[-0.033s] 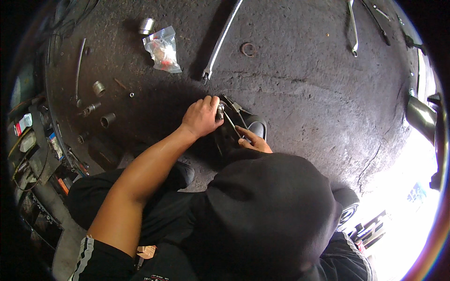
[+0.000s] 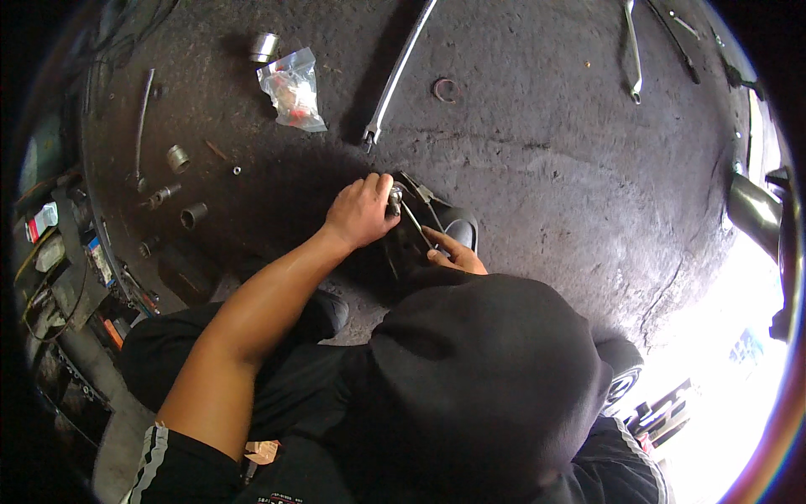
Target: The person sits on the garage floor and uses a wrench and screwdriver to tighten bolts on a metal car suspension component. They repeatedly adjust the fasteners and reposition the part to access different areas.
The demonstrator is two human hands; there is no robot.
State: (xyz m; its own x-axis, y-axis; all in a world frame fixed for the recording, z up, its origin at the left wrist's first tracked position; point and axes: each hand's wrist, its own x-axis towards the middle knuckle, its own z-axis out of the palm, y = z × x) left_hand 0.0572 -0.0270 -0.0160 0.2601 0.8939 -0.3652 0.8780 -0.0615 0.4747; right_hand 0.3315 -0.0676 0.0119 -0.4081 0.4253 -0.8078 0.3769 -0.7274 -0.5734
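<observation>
"If the small metal part (image 2: 395, 200) is the centre of our dial in the head view, where are the hands?"

"The left hand (image 2: 363, 210) is at nine, the right hand (image 2: 456, 254) between four and five. The left is closed around the part, whose end shows past the curled fingers. It looks like a steadying hold."

"And the right?"

"Its thumb and finger pinch the near end of a slim rod (image 2: 411, 217) that slants up toward the part. So light a hold probably suits fine control, while the left takes the strain. Whether the rod's tip touches the part, I can't tell."

"What's that between two and three?"

"Perhaps pliers (image 2: 424, 195), near the shoe (image 2: 461, 231) at four. I can't make out what supports them."

"Why are the other things spread so?"

"The long spanner (image 2: 396, 80) lies at twelve, its forked end near the left hand, presumably for easy reach. The clear bag (image 2: 294, 92), between ten and eleven, likely keeps small pieces together. A metal socket (image 2: 197, 212) at nine and a thin ring (image 2: 436, 90) at one lie apart from the hands, perhaps to leave elbow room."
</observation>
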